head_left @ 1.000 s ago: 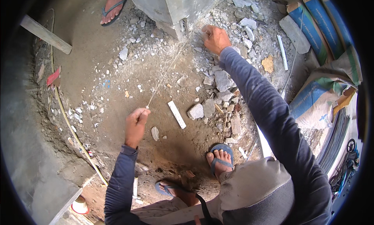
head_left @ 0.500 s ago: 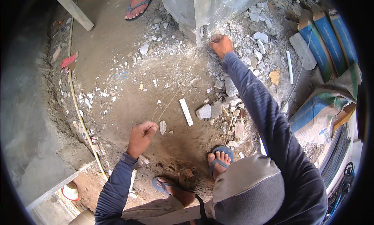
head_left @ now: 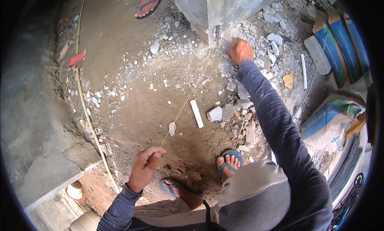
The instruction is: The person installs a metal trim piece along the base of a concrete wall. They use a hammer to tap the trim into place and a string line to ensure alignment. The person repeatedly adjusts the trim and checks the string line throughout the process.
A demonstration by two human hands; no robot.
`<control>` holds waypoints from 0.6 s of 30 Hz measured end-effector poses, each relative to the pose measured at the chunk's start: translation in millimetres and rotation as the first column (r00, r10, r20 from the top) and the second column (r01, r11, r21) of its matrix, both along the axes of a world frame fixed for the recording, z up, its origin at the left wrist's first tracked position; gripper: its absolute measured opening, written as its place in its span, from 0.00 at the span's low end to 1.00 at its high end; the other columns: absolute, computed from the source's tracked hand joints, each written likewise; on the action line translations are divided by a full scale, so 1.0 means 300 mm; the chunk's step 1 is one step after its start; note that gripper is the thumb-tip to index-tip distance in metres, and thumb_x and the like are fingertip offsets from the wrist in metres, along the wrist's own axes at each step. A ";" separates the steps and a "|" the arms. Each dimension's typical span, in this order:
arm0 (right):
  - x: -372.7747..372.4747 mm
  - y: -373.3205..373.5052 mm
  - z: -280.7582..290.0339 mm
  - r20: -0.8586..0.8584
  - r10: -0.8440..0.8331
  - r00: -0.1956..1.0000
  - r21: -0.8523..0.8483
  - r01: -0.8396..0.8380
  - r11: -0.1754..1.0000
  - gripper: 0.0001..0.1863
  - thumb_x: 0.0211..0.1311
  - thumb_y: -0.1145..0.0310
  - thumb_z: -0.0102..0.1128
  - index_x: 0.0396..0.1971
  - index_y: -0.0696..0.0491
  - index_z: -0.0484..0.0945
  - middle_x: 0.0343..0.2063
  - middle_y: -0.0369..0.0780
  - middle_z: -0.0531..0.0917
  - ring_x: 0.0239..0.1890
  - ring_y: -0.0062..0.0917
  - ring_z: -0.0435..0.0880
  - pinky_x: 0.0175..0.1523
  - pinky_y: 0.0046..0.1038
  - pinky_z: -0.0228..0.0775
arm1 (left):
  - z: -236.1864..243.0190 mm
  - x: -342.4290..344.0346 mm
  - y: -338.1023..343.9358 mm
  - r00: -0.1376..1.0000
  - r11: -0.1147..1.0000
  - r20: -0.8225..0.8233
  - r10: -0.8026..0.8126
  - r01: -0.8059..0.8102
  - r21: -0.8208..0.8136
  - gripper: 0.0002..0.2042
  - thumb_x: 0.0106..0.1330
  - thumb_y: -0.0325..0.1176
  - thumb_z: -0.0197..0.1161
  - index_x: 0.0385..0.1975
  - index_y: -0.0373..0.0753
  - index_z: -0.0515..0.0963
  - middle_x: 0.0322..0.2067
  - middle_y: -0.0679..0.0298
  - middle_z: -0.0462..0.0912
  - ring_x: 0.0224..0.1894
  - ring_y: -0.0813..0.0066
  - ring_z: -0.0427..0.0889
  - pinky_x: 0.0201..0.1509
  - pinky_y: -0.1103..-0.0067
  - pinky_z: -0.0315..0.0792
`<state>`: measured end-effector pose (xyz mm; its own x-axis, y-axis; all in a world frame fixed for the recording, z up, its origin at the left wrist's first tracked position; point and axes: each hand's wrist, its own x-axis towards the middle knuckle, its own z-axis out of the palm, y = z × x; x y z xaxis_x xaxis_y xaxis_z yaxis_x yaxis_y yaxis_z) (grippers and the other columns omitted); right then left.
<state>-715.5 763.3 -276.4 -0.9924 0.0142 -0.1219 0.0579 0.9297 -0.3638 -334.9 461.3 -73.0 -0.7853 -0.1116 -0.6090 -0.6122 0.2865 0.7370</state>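
My left hand (head_left: 145,168) is low in the view, its thumb and forefinger pinched on a thin string (head_left: 184,103). The string runs taut up across the dirt toward the base of a grey concrete column (head_left: 212,15). Beside that base, my right hand (head_left: 241,51) is closed low over the gravel, just right of the string's far part; whatever its fingertips hold is too small to make out. A short white strip (head_left: 196,113) lies on the ground right of the string, and a small pale stone (head_left: 172,128) lies by it.
Another person's sandalled foot (head_left: 148,3) is left of the column. A cable (head_left: 82,97) runs along a concrete ledge (head_left: 36,159) at left. Rubble (head_left: 244,91), a concrete block (head_left: 318,53), blue-printed sacks (head_left: 328,123) and a white pipe (head_left: 303,71) lie at right. My sandalled feet are below.
My left hand has moved down in the view, drawing along the string's near end. My right hand has shifted right and slightly down beside the column base, as the view has moved too.
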 end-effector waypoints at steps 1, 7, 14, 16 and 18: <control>-0.001 0.014 0.012 -0.023 0.028 0.999 0.007 -0.028 1.000 0.20 0.58 0.61 0.63 0.49 0.53 0.81 0.45 0.49 0.87 0.50 0.44 0.86 0.56 0.41 0.78 | 0.016 0.014 0.004 1.000 1.000 -0.001 -0.009 0.009 -0.017 0.10 0.73 0.26 0.52 0.42 0.32 0.82 0.20 0.76 0.69 0.22 0.89 0.64 0.25 0.83 0.59; -0.085 0.038 0.009 -0.065 -0.035 0.997 -0.185 0.022 0.983 0.20 0.56 0.63 0.62 0.49 0.50 0.83 0.44 0.47 0.88 0.49 0.42 0.87 0.56 0.37 0.78 | 0.084 -0.003 0.000 0.960 0.919 -0.053 -0.276 0.248 -0.308 0.12 0.67 0.20 0.51 0.40 0.35 0.83 0.20 0.69 0.77 0.20 0.86 0.68 0.26 0.82 0.62; -0.148 -0.182 -0.098 -0.178 0.152 0.972 -0.355 -0.207 0.912 0.18 0.52 0.60 0.63 0.29 0.62 0.86 0.23 0.48 0.87 0.29 0.34 0.86 0.40 0.36 0.76 | 0.092 0.087 0.019 0.772 0.717 0.008 -0.635 0.594 -0.365 0.07 0.60 0.25 0.59 0.36 0.43 0.81 0.30 0.58 0.87 0.30 0.54 0.86 0.32 0.64 0.79; -0.249 -0.026 -0.245 -0.055 0.081 0.995 -0.373 -0.096 0.923 0.18 0.57 0.58 0.63 0.33 0.61 0.88 0.25 0.45 0.88 0.30 0.29 0.86 0.37 0.37 0.74 | 0.059 0.087 0.039 0.741 0.639 0.014 -0.672 0.589 -0.494 0.11 0.57 0.32 0.63 0.41 0.45 0.80 0.29 0.57 0.82 0.31 0.54 0.84 0.33 0.61 0.75; -0.392 0.291 -0.408 -0.261 0.145 0.954 -0.368 -0.237 0.899 0.17 0.62 0.60 0.61 0.36 0.60 0.88 0.28 0.44 0.89 0.33 0.30 0.87 0.41 0.35 0.76 | -0.061 0.039 0.020 0.640 0.621 -0.267 -0.721 0.423 -0.660 0.16 0.54 0.34 0.65 0.44 0.47 0.78 0.36 0.62 0.72 0.37 0.59 0.75 0.43 0.63 0.72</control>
<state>-833.2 850.5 -398.8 -0.9726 -0.1813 0.1453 -0.2312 0.6936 -0.6823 -323.2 467.4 -91.2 -0.9403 0.3084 -0.1441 0.2023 0.8467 0.4922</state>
